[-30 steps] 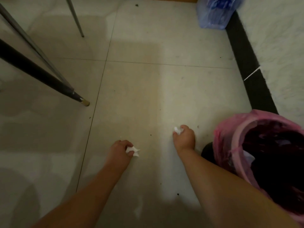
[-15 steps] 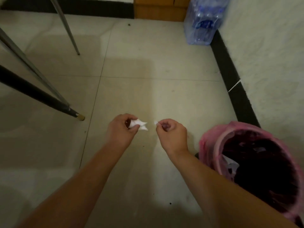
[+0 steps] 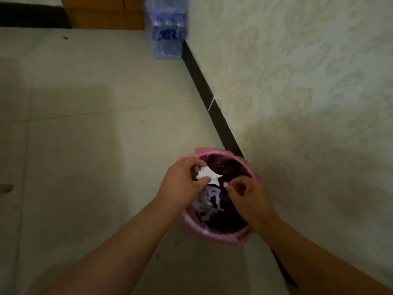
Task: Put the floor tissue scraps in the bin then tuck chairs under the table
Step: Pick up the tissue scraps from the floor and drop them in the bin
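Observation:
A round bin (image 3: 214, 236) lined with a pink bag stands on the floor against the wall. Both my hands are over its mouth. My left hand (image 3: 182, 179) pinches a white tissue scrap (image 3: 207, 174) between thumb and fingers. My right hand (image 3: 247, 193) pinches a much smaller tissue scrap (image 3: 225, 185) at its fingertips. More white tissue pieces (image 3: 207, 202) lie inside the bin below my hands. No chair or table is in view.
A shrink-wrapped pack of water bottles (image 3: 167, 37) stands in the far corner beside a wooden door frame (image 3: 102, 15). A patterned wall (image 3: 297, 92) with a black skirting strip (image 3: 212, 107) runs along the right. Tiled floor (image 3: 85, 145) spreads to the left.
Both hands rose from the floor with their scraps and moved right over the bin. My view turned right, so the chair legs left the picture.

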